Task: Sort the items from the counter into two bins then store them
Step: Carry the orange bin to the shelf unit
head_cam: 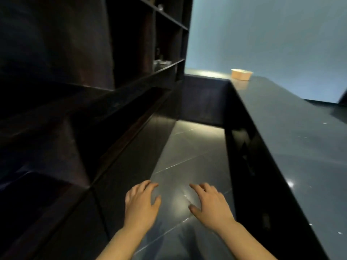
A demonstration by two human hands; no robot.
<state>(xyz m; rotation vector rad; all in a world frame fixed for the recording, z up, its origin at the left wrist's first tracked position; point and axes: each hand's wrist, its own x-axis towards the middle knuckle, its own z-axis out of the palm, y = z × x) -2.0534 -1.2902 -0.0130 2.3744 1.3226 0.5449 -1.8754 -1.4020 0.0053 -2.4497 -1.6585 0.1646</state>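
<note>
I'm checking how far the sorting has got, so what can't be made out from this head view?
- Shelf items: too dark and small to identify.
- Bins: none in view; whether any stand out of frame cannot be told.
- Tan bowl on the counter: far away, contents hidden by its rim.
- Counter's right end: cut off by the frame edge.
- Left hand, right hand: open, empty; forearms cut off at the bottom edge.

Dark shelving (165,34) left, glossy tiled floor (191,151), pale blue wall (272,34).
</note>
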